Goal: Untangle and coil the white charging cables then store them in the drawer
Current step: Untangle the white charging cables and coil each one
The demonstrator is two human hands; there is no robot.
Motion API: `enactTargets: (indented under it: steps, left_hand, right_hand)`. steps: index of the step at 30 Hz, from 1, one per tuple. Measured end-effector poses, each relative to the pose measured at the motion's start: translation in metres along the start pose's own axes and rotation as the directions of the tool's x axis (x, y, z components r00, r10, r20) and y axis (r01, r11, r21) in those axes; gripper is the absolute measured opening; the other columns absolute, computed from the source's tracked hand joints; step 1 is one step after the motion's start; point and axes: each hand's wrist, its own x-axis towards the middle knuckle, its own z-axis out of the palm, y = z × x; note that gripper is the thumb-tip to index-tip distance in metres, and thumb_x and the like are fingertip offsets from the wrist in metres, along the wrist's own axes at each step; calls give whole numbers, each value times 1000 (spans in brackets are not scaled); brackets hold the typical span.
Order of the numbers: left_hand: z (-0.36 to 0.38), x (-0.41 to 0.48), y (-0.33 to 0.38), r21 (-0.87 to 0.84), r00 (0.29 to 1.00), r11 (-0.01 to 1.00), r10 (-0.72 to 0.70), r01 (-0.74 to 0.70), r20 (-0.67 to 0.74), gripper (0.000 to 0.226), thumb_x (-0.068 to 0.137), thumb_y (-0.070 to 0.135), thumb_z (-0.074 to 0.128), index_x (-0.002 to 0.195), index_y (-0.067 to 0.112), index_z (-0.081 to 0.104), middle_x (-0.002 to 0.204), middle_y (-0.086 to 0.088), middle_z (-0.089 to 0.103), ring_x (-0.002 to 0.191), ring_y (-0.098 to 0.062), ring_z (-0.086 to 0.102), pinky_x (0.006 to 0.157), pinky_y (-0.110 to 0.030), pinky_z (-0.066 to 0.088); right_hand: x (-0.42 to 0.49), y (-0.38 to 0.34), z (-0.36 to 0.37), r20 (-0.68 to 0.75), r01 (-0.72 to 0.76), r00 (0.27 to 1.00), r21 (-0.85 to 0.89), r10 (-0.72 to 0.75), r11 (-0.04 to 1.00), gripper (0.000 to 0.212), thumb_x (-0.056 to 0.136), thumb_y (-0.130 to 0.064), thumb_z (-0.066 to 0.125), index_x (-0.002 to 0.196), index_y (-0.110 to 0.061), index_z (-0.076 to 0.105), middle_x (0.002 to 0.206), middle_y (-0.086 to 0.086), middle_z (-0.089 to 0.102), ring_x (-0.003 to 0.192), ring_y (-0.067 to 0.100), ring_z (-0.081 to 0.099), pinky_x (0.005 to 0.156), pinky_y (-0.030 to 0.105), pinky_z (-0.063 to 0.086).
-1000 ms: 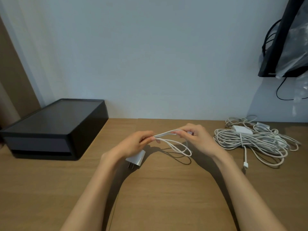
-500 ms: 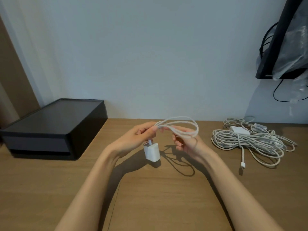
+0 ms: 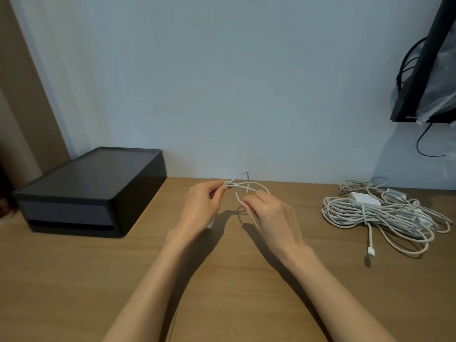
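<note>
While a small coil of white charging cable (image 3: 246, 185) hangs in the air to the right of the black drawer box (image 3: 91, 193), a person works it between two bare hands above the wooden table (image 3: 74, 280). The left hand (image 3: 201, 206), the one nearer the drawer box, has thumb and fingers curled round the gathered end of the loops, pinching them together at the fingertips. The right hand (image 3: 269, 213), on the side away from the box, pinches a single strand low on the coil, its fingers bent in around it. Between the two grips the loops stretch roughly sideways, one end of their long axis pointing toward the box and the other away from it, with one loop standing up above the left fingertips. A sliver of white under the left palm may be the cable's power adapter (image 3: 210, 224); most of it is hidden.

Farthest from the box, well beyond the right hand, a heap of pale cables (image 3: 380, 213) lies on the table, one connector (image 3: 371, 251) trailing toward the camera. The box front looks closed. By this evidence nothing is stored yet. The coming move appears to turn on the left hand: it holds the bundle and sits closer to the box, leaving the right to let go and open the drawer.
</note>
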Motion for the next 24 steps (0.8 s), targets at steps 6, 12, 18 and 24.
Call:
enactTargets:
  steps: [6, 12, 18, 24]
  left_hand:
    - [1, -1, 4, 6, 979, 993, 115, -117, 171, 25, 93, 23, 56, 115, 23, 67, 86, -6, 71, 74, -24, 60, 69, -39, 50]
    - [2, -1, 4, -13, 950, 978, 206, -208, 234, 26, 95, 24, 53, 117, 26, 66, 85, -6, 70, 70, -21, 57, 66, -36, 47]
    - [-1, 1, 5, -8, 928, 965, 254, -262, 273, 24, 96, 24, 50, 113, 24, 67, 78, 4, 64, 74, -11, 53, 65, -27, 42]
    - [3, -1, 11, -117, 962, 972, 222, -205, 158, 13, 93, 18, 57, 98, 23, 68, 76, 12, 64, 72, 2, 57, 61, -12, 40]
  right_hand:
    - [3, 11, -1, -100, -52, 993, 87, 61, 995, 4, 83, -16, 71, 85, -12, 73, 98, 5, 61, 95, 19, 54, 71, 27, 47]
    - [6, 13, -5, 201, -287, 956, 475, 215, 832, 19, 98, -24, 49, 111, -18, 60, 133, -6, 55, 139, 7, 33, 107, 25, 34]
    - [8, 14, -14, 318, -413, 910, 617, 267, 670, 9, 97, -25, 53, 90, -22, 58, 94, -1, 66, 88, 9, 58, 71, 18, 45]
    - [12, 16, -12, 356, -508, 855, 722, 378, 470, 9, 88, -18, 66, 85, -13, 60, 81, 2, 68, 78, 14, 65, 69, 21, 48]
